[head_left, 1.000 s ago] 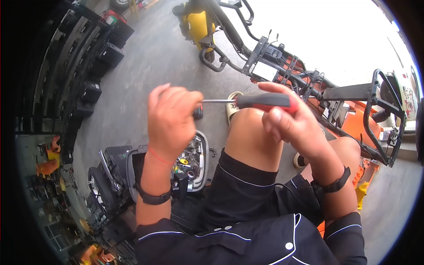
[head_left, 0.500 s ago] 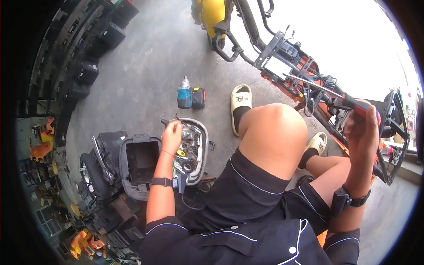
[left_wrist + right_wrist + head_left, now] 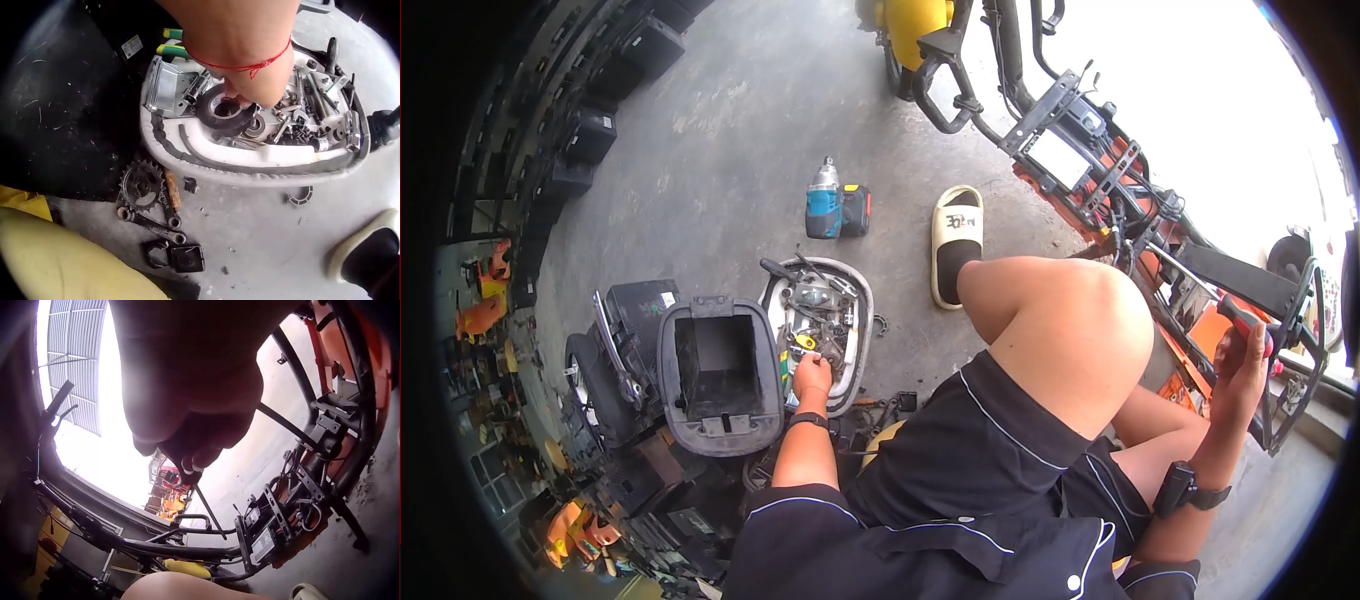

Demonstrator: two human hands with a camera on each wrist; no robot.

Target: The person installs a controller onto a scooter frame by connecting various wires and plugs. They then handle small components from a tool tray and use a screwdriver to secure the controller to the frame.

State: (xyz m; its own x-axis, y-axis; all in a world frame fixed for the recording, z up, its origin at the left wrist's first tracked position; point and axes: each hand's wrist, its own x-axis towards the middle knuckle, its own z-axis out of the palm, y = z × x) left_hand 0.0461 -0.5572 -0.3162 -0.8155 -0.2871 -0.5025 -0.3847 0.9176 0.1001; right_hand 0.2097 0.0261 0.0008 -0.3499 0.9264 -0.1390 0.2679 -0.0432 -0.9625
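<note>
In the head view the left hand (image 3: 812, 377) reaches into the grey-rimmed tray (image 3: 866, 335) of loose metal parts. The left wrist view has that hand's (image 3: 250, 69) curled fingers pinching the edge of a black tape roll (image 3: 210, 119), with fingertips at its hole; the thumb is mostly hidden. Beside the roll are a metal bracket (image 3: 165, 87) and green-yellow handles (image 3: 170, 50). Out to the right, the right hand (image 3: 1238, 372) grips a screwdriver by its red-and-black handle (image 3: 1243, 315), shaft toward the vehicle frame. In the right wrist view the right hand (image 3: 190, 394) is dark and its shaft (image 3: 209, 511) shows below.
A blue cordless impact wrench (image 3: 824, 208) lies on the floor beyond the tray. Left of the tray stands an empty black bin (image 3: 683, 425). The stripped vehicle frame (image 3: 1040, 118) stretches along the right. A chainring with crank arms (image 3: 142, 187) lies beside the tray.
The left hand has moved from near the screwdriver's tip down into the tray, then toward its near end. The right hand has carried the screwdriver out to the right. The view has shifted.
</note>
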